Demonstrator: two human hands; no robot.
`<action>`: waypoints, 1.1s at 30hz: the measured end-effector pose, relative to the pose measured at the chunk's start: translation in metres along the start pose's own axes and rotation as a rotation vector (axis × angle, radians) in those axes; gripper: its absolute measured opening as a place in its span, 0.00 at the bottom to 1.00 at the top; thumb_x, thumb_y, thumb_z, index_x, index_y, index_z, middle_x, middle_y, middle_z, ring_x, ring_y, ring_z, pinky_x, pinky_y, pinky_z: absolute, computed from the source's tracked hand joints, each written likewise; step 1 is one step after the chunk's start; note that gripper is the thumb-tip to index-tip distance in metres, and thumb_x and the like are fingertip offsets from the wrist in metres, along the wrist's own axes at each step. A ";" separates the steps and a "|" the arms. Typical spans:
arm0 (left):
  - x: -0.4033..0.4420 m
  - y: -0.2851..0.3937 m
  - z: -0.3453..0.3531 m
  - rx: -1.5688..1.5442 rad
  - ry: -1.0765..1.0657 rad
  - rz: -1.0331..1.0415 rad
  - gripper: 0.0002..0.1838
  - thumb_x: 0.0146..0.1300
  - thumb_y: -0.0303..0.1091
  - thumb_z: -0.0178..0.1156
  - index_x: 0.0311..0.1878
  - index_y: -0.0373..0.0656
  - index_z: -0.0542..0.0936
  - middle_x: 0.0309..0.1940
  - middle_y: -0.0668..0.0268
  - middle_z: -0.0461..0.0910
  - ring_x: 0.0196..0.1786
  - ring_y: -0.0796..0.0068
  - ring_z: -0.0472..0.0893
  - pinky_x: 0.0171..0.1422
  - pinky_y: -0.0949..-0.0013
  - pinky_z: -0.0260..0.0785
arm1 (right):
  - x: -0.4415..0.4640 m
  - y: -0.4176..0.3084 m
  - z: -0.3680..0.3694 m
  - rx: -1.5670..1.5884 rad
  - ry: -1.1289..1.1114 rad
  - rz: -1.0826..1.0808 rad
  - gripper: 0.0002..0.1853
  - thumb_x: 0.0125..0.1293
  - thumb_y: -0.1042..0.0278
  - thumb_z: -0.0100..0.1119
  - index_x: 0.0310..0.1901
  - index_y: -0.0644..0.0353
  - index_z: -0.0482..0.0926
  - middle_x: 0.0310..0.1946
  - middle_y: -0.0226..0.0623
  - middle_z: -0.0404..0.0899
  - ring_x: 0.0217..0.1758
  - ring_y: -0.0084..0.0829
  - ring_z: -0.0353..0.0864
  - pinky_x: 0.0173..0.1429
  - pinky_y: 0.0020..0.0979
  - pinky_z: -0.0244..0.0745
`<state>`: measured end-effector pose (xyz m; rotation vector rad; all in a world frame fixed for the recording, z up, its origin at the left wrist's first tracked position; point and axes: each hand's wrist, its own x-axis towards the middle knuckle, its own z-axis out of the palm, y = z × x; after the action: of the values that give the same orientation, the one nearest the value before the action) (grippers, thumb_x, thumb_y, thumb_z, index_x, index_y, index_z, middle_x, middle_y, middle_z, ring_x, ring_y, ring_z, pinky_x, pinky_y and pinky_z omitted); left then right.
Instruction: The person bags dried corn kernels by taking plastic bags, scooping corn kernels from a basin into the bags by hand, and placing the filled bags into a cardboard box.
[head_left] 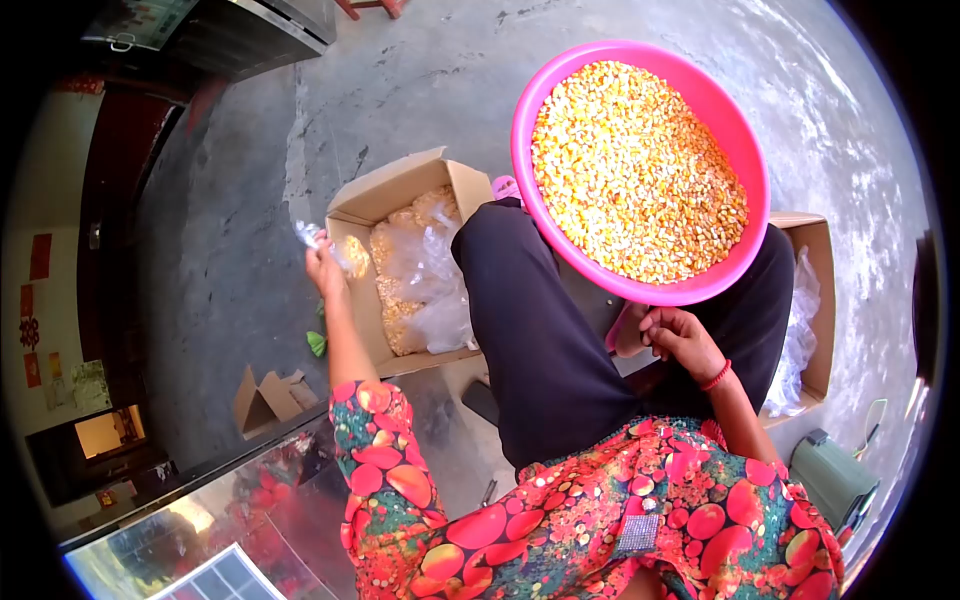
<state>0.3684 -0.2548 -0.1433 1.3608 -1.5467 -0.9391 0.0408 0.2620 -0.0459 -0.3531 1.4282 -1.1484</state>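
Observation:
A small clear plastic bag with yellow corn kernels (355,257) hangs from my left hand (325,268), which is closed around its gathered neck. That hand is over the left edge of an open cardboard box (372,207), where several filled bags lie with clear plastic (430,268) on top. My right hand (682,338), fingers curled together, is just below the near rim of a pink basin (752,225); whether it holds anything is hidden. Loose corn kernels (640,170) fill the basin, which rests over my knees.
Right of my legs stands another cardboard box (818,300) with clear plastic bags (797,345). A green container (832,475) is behind it. At lower left are a glossy tabletop (300,530) and a piece of folded cardboard (270,400). A dark phone-like object (480,402) lies beside my thigh.

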 end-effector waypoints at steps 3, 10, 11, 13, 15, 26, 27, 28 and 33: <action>-0.004 -0.042 0.008 0.299 -0.304 0.065 0.13 0.65 0.32 0.55 0.50 0.39 0.79 0.40 0.67 0.80 0.43 0.79 0.75 0.48 0.74 0.68 | 0.007 0.003 0.001 0.008 0.011 0.046 0.05 0.66 0.72 0.50 0.39 0.59 0.75 0.29 0.25 0.75 0.25 0.13 0.70 0.30 0.17 0.67; -0.091 -0.063 0.060 0.229 -0.428 -0.392 0.14 0.63 0.32 0.57 0.50 0.37 0.79 0.40 0.66 0.81 0.42 0.77 0.77 0.50 0.74 0.69 | 0.020 0.021 -0.004 -0.048 0.020 0.060 0.05 0.65 0.75 0.50 0.41 0.60 0.75 0.30 0.25 0.75 0.29 0.15 0.72 0.32 0.18 0.68; -0.101 -0.054 0.061 0.266 -0.498 -0.431 0.14 0.63 0.31 0.58 0.50 0.37 0.79 0.40 0.67 0.81 0.42 0.77 0.77 0.49 0.74 0.69 | 0.022 0.025 -0.004 -0.066 0.011 0.022 0.06 0.64 0.76 0.50 0.41 0.60 0.74 0.31 0.26 0.76 0.30 0.15 0.72 0.33 0.18 0.69; -0.118 -0.064 0.071 0.317 -0.635 -0.528 0.13 0.63 0.31 0.57 0.49 0.38 0.79 0.40 0.67 0.81 0.42 0.78 0.78 0.47 0.74 0.70 | 0.025 0.030 -0.002 -0.073 -0.039 -0.066 0.07 0.63 0.79 0.48 0.41 0.61 0.75 0.31 0.27 0.76 0.32 0.17 0.73 0.34 0.21 0.70; -0.138 -0.092 0.079 0.001 -0.807 -0.506 0.15 0.63 0.30 0.57 0.53 0.38 0.76 0.43 0.65 0.80 0.43 0.76 0.78 0.47 0.75 0.71 | 0.027 0.039 0.001 -0.159 -0.045 -0.111 0.07 0.61 0.78 0.51 0.40 0.62 0.77 0.30 0.29 0.76 0.33 0.20 0.74 0.38 0.24 0.73; -0.114 0.080 0.082 -0.190 -0.825 -0.405 0.18 0.65 0.31 0.56 0.57 0.38 0.73 0.48 0.63 0.78 0.48 0.75 0.77 0.50 0.74 0.70 | -0.004 -0.004 -0.002 -0.236 -0.184 -0.413 0.08 0.60 0.70 0.54 0.40 0.61 0.78 0.32 0.34 0.81 0.37 0.25 0.80 0.43 0.28 0.74; -0.105 0.098 0.082 -0.190 -0.786 -0.348 0.18 0.65 0.31 0.56 0.57 0.38 0.73 0.49 0.63 0.78 0.48 0.75 0.77 0.50 0.74 0.70 | -0.010 -0.014 -0.010 -0.156 -0.300 -0.476 0.08 0.61 0.70 0.54 0.40 0.63 0.78 0.32 0.32 0.81 0.36 0.22 0.79 0.41 0.27 0.74; -0.097 0.116 0.081 -0.175 -0.743 -0.294 0.18 0.65 0.31 0.56 0.58 0.38 0.73 0.49 0.62 0.77 0.49 0.75 0.77 0.50 0.74 0.70 | -0.018 -0.028 -0.022 -0.130 -0.367 -0.474 0.08 0.62 0.72 0.54 0.41 0.64 0.78 0.32 0.30 0.79 0.36 0.20 0.76 0.42 0.25 0.72; -0.122 0.260 0.115 -0.028 -0.591 -0.058 0.20 0.68 0.33 0.52 0.61 0.38 0.69 0.58 0.61 0.71 0.59 0.71 0.71 0.58 0.72 0.66 | -0.069 -0.074 -0.121 0.059 -0.240 -0.475 0.09 0.65 0.65 0.58 0.43 0.58 0.81 0.32 0.24 0.80 0.32 0.13 0.75 0.33 0.18 0.73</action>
<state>0.1748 -0.1006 0.0423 1.1676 -1.9169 -1.4861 -0.0789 0.3324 0.0289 -0.7911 1.1246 -1.4680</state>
